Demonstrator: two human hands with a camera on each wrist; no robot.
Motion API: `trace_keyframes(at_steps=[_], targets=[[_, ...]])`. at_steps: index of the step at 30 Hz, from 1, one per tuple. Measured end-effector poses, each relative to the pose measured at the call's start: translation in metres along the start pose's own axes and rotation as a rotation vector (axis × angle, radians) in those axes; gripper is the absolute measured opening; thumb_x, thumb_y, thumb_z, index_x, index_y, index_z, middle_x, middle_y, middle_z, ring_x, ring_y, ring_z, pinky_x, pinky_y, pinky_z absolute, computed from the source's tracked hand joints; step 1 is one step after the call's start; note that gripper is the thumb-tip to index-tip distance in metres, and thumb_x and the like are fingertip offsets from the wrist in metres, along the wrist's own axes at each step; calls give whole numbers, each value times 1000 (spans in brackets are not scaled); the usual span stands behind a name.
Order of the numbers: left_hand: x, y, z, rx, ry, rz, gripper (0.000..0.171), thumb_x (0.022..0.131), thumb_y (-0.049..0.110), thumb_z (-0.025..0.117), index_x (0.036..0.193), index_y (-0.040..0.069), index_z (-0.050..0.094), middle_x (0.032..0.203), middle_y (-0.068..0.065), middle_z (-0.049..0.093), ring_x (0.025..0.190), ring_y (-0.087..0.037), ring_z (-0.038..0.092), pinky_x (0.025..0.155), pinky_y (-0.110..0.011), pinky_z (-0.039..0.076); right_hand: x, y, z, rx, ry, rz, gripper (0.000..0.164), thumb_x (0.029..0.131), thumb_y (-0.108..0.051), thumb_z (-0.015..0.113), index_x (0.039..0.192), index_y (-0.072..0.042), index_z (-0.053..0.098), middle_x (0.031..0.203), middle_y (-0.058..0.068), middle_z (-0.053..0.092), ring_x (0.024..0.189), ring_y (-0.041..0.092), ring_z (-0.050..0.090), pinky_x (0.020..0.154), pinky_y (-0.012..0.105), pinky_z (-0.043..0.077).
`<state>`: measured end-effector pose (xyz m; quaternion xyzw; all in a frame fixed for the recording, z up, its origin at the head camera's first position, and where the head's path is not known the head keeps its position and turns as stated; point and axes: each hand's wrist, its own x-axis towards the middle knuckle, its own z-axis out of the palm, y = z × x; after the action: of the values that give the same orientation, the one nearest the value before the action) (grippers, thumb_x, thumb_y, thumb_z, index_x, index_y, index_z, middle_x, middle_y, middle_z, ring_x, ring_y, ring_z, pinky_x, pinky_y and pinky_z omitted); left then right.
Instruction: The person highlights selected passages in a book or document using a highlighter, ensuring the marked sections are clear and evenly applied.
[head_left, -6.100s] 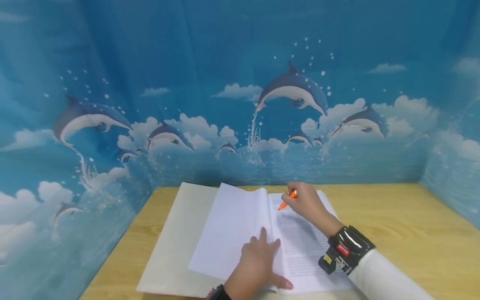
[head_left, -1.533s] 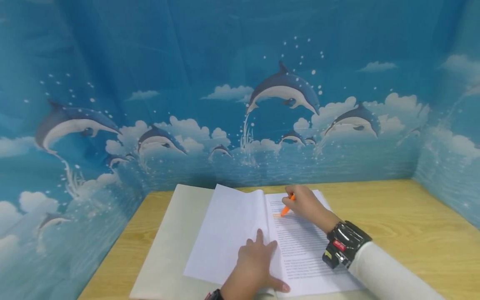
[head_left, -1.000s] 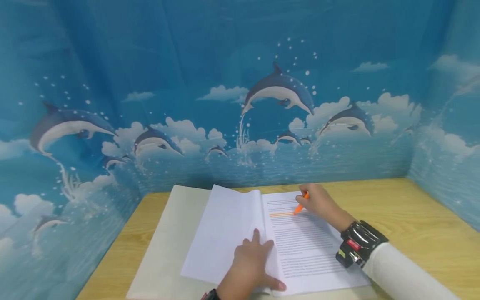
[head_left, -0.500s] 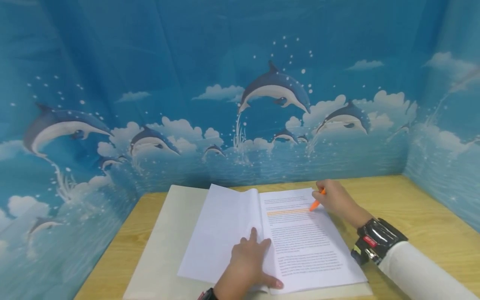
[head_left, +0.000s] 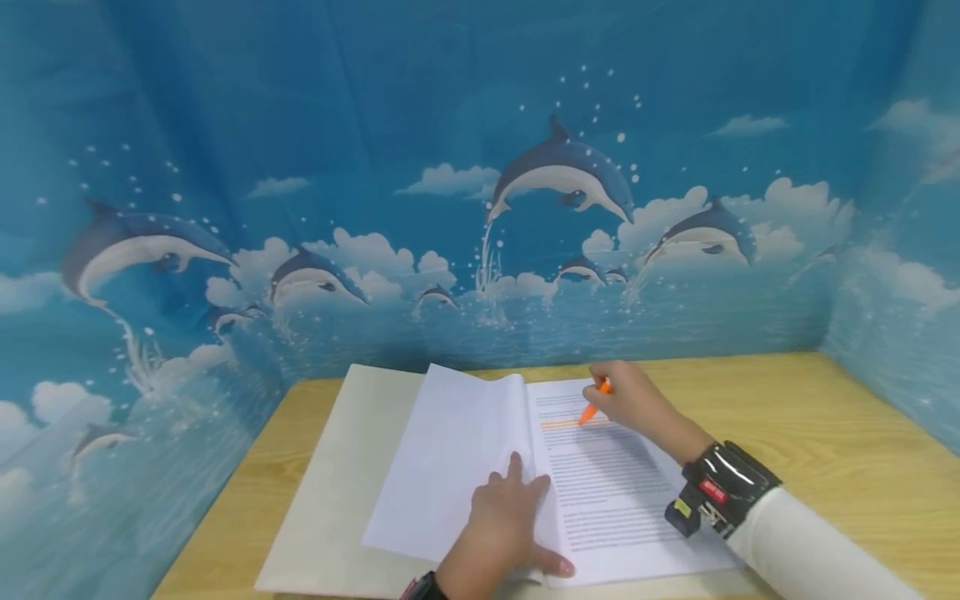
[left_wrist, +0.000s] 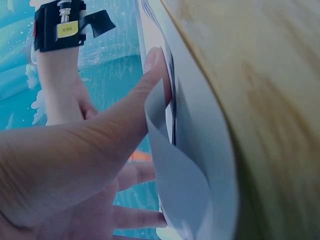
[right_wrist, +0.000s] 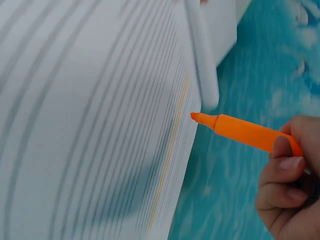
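An open booklet of printed sheets lies in the head view, its left leaf blank and turned over. My left hand lies with spread fingers along the fold, thumb on the lower edge of the right page. In the left wrist view that thumb presses beside a curling sheet. My right hand grips an orange highlighter, its tip pointing down close over the text. An orange line runs across the upper part of the page.
Under the sheets is a cream cover on a wooden table. A blue dolphin-print curtain stands behind the table and at its sides. A black strapped device sits on my right wrist.
Earlier, the highlighter moved rightward and an orange line appeared along the text. Since half a second ago, my right hand has come back leftward with it. The left hand stays on the fold.
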<state>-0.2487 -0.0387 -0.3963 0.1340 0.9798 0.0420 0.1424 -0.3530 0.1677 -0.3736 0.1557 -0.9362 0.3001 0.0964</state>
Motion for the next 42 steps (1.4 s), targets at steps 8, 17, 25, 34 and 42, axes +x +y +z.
trace_keyframes(at_steps=[8,17,25,34,42], targets=[[2,11,-3,60,-4,29,107,41,74,71,136,30,47,150,-16,36,120,-39,48,93,-51,49,10,-25,25,38,19,-124,34,78,-6,61,57,-13,35,55,-3,21,44,9,23,44,25,25],[7,16,-4,112,-34,12,108,40,76,69,137,34,45,152,-12,34,120,-36,48,94,-48,50,10,-22,27,42,-14,-70,35,78,-7,62,57,-12,34,56,-2,22,46,11,27,45,25,28],[8,15,-2,107,-43,1,108,40,76,69,136,35,45,152,-13,33,118,-35,48,92,-47,50,8,-12,20,10,-2,-55,36,77,-6,61,58,-13,32,56,-2,21,46,10,25,44,25,26],[6,9,-1,57,-49,-30,110,37,75,70,136,35,45,153,-12,32,123,-37,45,95,-50,48,9,-1,13,-42,-48,34,31,80,-11,62,60,-10,38,57,0,27,46,12,32,44,25,29],[4,2,1,18,-26,-32,111,36,74,71,136,33,46,153,-14,32,124,-39,44,96,-52,47,8,11,6,-45,-49,37,34,81,-11,62,60,-11,35,57,-1,24,46,12,31,44,25,29]])
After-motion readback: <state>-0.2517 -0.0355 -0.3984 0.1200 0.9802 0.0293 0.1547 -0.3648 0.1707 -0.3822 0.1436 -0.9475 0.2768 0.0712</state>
